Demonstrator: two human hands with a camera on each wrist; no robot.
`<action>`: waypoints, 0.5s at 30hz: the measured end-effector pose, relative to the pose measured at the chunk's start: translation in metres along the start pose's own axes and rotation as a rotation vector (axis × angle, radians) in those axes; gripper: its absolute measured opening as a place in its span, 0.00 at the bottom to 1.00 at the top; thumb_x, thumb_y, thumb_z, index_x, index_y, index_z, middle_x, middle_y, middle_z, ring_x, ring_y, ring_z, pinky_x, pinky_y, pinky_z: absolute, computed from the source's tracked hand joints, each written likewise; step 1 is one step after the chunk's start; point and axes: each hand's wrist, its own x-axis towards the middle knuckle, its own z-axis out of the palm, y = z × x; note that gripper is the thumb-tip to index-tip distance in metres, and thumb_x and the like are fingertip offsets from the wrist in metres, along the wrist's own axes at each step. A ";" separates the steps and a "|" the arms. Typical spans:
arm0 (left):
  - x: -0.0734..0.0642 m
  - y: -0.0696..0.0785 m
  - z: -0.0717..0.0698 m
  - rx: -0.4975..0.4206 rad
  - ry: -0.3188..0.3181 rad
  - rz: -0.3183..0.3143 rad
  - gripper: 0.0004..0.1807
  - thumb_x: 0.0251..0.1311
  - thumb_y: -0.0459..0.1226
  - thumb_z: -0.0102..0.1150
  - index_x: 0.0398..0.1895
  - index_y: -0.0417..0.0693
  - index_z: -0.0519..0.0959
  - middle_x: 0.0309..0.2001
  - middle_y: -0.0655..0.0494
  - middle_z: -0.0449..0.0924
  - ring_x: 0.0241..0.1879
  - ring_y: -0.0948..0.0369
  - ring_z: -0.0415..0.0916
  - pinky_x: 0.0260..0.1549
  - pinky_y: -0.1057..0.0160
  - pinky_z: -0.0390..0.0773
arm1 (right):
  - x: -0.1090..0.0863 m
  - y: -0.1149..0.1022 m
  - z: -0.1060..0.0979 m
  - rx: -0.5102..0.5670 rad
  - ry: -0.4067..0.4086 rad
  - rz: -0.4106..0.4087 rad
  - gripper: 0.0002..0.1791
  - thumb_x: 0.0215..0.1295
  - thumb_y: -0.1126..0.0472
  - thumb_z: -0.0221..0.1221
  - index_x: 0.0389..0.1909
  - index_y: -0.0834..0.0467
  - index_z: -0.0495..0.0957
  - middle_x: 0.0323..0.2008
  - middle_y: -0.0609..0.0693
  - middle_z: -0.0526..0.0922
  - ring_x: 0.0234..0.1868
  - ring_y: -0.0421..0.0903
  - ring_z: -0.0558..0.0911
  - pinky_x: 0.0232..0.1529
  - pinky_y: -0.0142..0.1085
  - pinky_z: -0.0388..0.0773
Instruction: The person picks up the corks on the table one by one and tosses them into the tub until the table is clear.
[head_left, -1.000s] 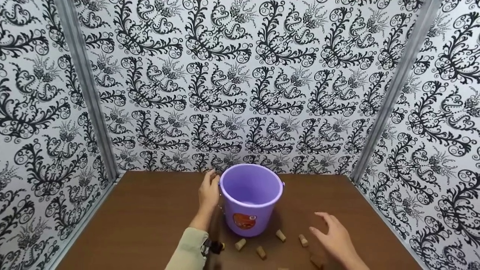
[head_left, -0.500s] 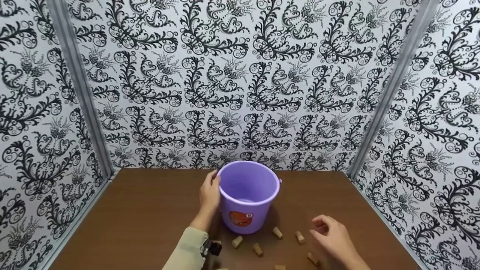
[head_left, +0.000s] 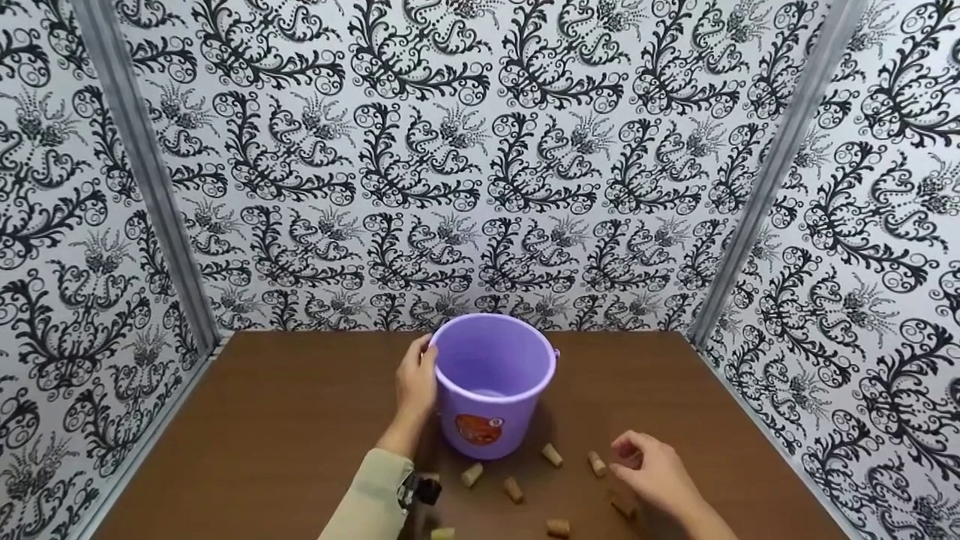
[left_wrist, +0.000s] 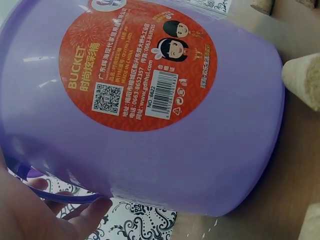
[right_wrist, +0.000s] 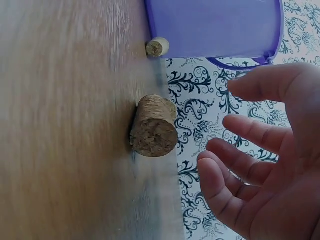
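A purple bucket (head_left: 487,420) with a red round label (left_wrist: 140,70) stands upright on the table. My left hand (head_left: 416,379) holds it at the left side of the rim, and in the left wrist view the fingers lie by the thin purple handle (left_wrist: 65,197). My right hand (head_left: 652,472) hovers to the right of the bucket with nothing in it, its fingers loosely bent. Nearest to it are one cork (head_left: 596,463) and another cork (head_left: 622,507), partly hidden by the hand. In the right wrist view a cork (right_wrist: 155,135) lies just beyond the fingertips.
Several more corks lie in front of the bucket, such as a cork (head_left: 552,455), a cork (head_left: 472,475) and a cork (head_left: 557,528). Patterned walls (head_left: 450,187) enclose the brown table (head_left: 300,420) at the back and both sides.
The left hand has closed in on the bucket's rim. The right hand's fingers have bent more, and it has come nearer to the corks. The head view has tilted slightly down.
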 end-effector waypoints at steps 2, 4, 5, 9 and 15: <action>0.002 0.000 0.000 -0.007 0.002 -0.005 0.20 0.76 0.39 0.53 0.65 0.43 0.82 0.62 0.42 0.85 0.63 0.44 0.80 0.68 0.42 0.74 | 0.000 0.002 -0.001 -0.002 -0.029 -0.026 0.13 0.56 0.61 0.74 0.40 0.54 0.83 0.37 0.46 0.86 0.36 0.36 0.83 0.39 0.32 0.82; 0.002 -0.001 -0.001 -0.009 0.001 -0.012 0.20 0.76 0.40 0.53 0.65 0.44 0.82 0.62 0.42 0.85 0.63 0.44 0.80 0.68 0.43 0.74 | -0.001 0.004 -0.004 0.001 -0.064 -0.050 0.12 0.56 0.61 0.74 0.39 0.54 0.83 0.36 0.46 0.86 0.36 0.35 0.81 0.39 0.32 0.81; 0.002 -0.001 -0.001 -0.004 0.001 -0.011 0.20 0.76 0.40 0.53 0.65 0.44 0.82 0.62 0.42 0.85 0.63 0.44 0.80 0.68 0.43 0.74 | -0.002 0.006 -0.005 0.005 -0.084 -0.064 0.12 0.56 0.61 0.74 0.39 0.54 0.83 0.36 0.45 0.86 0.36 0.34 0.81 0.38 0.32 0.80; 0.001 -0.001 0.000 -0.009 -0.004 -0.005 0.20 0.77 0.40 0.53 0.64 0.44 0.82 0.61 0.42 0.85 0.61 0.45 0.81 0.67 0.43 0.75 | -0.003 0.012 -0.009 0.036 -0.155 -0.107 0.10 0.55 0.61 0.72 0.38 0.54 0.83 0.34 0.44 0.84 0.34 0.31 0.78 0.37 0.31 0.78; -0.001 -0.001 0.000 -0.035 -0.015 0.025 0.19 0.77 0.38 0.52 0.64 0.42 0.81 0.59 0.41 0.86 0.60 0.45 0.81 0.65 0.43 0.76 | -0.002 0.018 -0.010 0.128 -0.258 -0.142 0.11 0.53 0.62 0.71 0.36 0.54 0.82 0.29 0.40 0.81 0.30 0.32 0.77 0.33 0.29 0.74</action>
